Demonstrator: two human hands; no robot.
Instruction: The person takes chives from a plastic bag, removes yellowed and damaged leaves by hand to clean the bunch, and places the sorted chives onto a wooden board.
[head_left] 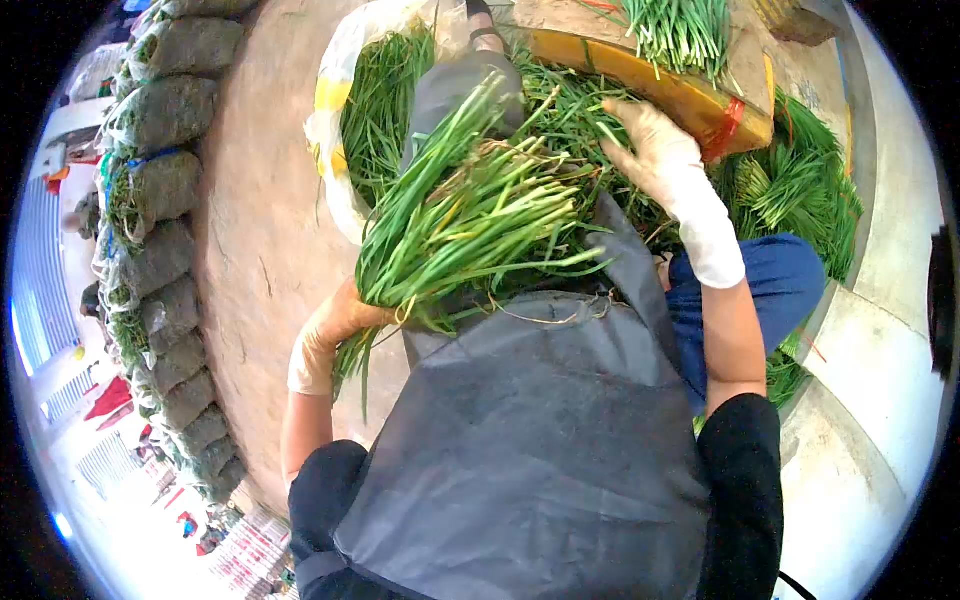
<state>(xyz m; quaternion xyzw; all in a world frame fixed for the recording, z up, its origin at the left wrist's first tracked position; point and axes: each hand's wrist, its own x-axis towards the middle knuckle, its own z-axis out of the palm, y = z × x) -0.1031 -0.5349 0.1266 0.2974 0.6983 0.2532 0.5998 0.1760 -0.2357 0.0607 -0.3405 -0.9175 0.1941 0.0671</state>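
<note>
Head view: the left hand [345, 315], in a pale thin glove, stands at nine o'clock and is curled around the lower end of a thick bunch of long green stalks [470, 225] at twelve. The right hand [662, 158], gloved likewise, has its fingers spread, between one and two o'clock. A white-and-yellow plastic bag [332, 105] is at eleven.

The stalks [480, 220] in the left fingers [372, 315] were bright green, streaked with yellow, paler at the tips. The left glove [328, 335] was tan; the right glove [685, 190], cream, whiter at the wrist. Just beyond the right fingers [632, 117], the board [640, 80] was orange-yellow, its tie [733, 118] red. Ahead of the left fingers, the bag [325, 125] was white with yellow patches.
</note>
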